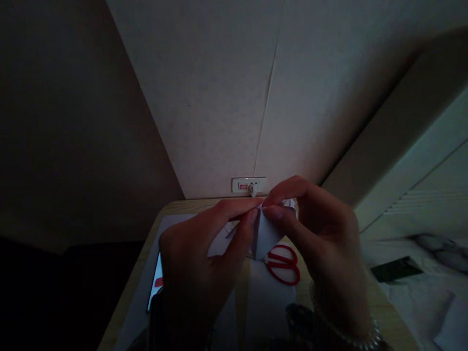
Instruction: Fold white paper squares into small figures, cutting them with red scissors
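Note:
Between my two hands is a folded piece of white paper [268, 234], held above a small wooden table. My left hand [212, 248] pinches its upper left edge with thumb and index finger. On the other side, my right hand [318, 234] grips the top edge between thumb and bent fingers, close to the left fingertips. The paper has a pointed lower end and a crease down its front. Red-handled scissors [283, 264] lie just below and behind it, their blades partly hidden by the paper.
White paper sheets [268, 304] lie on the wooden table [383, 312]. A phone with a lit screen [156, 278] is at the left, partly behind my left hand. A wall socket [249, 185] with a plug stands behind the table. At right is a bed with white covers [413, 297].

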Tool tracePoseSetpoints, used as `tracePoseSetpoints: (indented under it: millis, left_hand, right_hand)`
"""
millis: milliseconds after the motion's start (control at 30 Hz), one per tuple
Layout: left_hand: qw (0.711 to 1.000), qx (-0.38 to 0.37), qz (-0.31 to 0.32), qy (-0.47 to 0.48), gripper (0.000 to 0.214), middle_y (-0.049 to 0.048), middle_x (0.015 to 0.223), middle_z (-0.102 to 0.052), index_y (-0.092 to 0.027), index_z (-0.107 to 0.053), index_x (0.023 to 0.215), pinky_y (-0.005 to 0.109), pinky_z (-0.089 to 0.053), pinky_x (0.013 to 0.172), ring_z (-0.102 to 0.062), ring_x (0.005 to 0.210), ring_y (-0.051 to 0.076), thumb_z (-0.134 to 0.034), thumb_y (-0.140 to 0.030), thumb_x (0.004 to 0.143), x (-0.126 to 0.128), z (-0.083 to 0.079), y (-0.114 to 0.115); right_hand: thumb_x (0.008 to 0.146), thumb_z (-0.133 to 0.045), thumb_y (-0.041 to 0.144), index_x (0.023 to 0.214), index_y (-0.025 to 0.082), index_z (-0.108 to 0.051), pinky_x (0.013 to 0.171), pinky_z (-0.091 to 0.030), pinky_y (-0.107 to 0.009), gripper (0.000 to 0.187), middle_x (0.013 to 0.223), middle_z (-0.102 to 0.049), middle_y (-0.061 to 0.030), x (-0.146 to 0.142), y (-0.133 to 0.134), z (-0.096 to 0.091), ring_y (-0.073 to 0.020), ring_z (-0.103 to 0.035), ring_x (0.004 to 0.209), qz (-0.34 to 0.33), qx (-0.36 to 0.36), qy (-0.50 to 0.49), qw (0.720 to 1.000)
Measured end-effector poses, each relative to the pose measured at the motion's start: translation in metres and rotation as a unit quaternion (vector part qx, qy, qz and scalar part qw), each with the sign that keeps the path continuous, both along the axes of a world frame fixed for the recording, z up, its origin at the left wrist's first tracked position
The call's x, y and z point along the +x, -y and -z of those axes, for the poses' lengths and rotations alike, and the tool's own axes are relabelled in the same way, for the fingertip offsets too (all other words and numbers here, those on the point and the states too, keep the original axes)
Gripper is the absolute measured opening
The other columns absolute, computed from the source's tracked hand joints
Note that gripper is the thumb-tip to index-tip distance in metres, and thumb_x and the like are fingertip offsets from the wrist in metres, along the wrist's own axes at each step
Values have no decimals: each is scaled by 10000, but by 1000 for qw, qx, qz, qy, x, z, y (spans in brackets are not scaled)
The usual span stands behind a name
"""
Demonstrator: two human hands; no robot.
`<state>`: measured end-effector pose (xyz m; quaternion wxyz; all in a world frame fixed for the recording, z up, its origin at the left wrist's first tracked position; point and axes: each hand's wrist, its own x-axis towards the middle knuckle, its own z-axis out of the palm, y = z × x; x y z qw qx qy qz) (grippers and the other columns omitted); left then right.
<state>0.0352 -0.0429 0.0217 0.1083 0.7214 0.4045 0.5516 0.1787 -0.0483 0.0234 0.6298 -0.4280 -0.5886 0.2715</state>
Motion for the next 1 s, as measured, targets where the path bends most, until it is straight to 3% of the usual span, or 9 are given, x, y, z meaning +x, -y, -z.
tracePoseSetpoints:
  millis: [200,467,600,800,1000]
  left_hand:
    - [1000,-17,0,12,151,-105,975,-831,-310,-735,913,271,-647,819,-792,881,161,-661,-179,909,2,-2,3]
    - [1000,21,-10,1,150,-108,967,-832,-309,-730,921,279,-650,809,-794,860,152,-680,-168,905,0,-1,2]
    - [999,-14,26,12,179,-123,957,-829,-330,-743,906,281,-653,775,-795,833,153,-670,-167,898,-2,-2,0]
    - [999,-34,11,37,160,-121,864,-824,-326,-729,854,250,-641,727,-780,784,129,-673,-181,893,1,-3,2]
    - [990,-94,91,47,149,-92,954,-827,-337,-750,932,298,-649,780,-781,813,169,-710,-214,858,-4,-3,-1]
  right_hand:
    - [867,-748,149,791,238,-688,658,-473,-272,130,762,-675,50,3,-1,-1,-129,-619,731,-31,40,30,998]
    - [891,-729,141,817,253,-705,707,-479,-260,136,800,-673,49,3,-1,-1,-122,-600,793,-9,81,66,994]
    - [892,-735,173,804,265,-706,682,-480,-264,130,780,-655,49,5,1,-1,-124,-588,758,1,75,80,994]
    - [862,-764,189,754,265,-681,669,-493,-284,156,715,-637,51,3,4,-5,-137,-564,669,14,43,70,997]
    - [870,-749,170,778,266,-671,683,-491,-310,155,745,-646,36,-1,5,-3,-156,-570,694,37,36,56,997]
